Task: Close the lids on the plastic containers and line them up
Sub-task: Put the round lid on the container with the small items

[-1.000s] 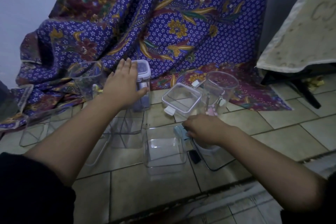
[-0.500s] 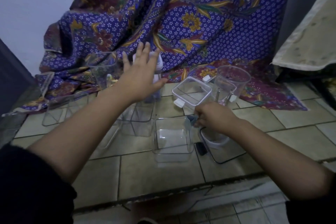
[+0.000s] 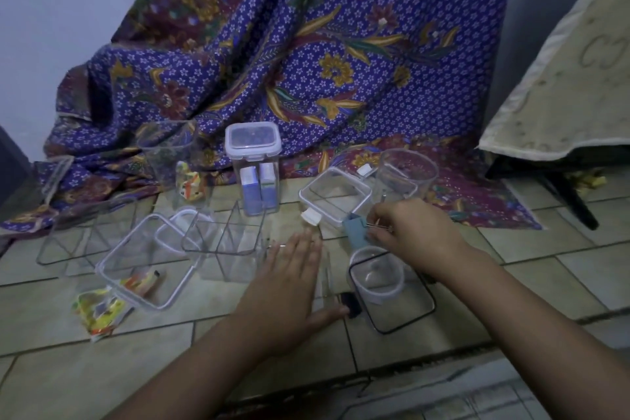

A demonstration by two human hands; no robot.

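We see the left hand [image 3: 289,278] flat, fingers spread, on a clear container [image 3: 320,269]. The right hand [image 3: 414,232] pinches a blue item [image 3: 356,232]; beyond the left hand stands a lidded container [image 3: 254,167].

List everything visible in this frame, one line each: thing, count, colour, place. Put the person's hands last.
Tall lidded container: 1, clear with white lid, centre back, boxes inside.
Open containers: several, clear, exact count unclear, across the floor.
Loose lid: 1, clear with white clips, right of centre.
Snack packet: 1, yellow, front left floor.
Patterned cloth: 1, purple floral, draped behind.
Tiled floor: beige.
Left hand: open, flat over a clear container.
Right hand: pinching a small blue item.
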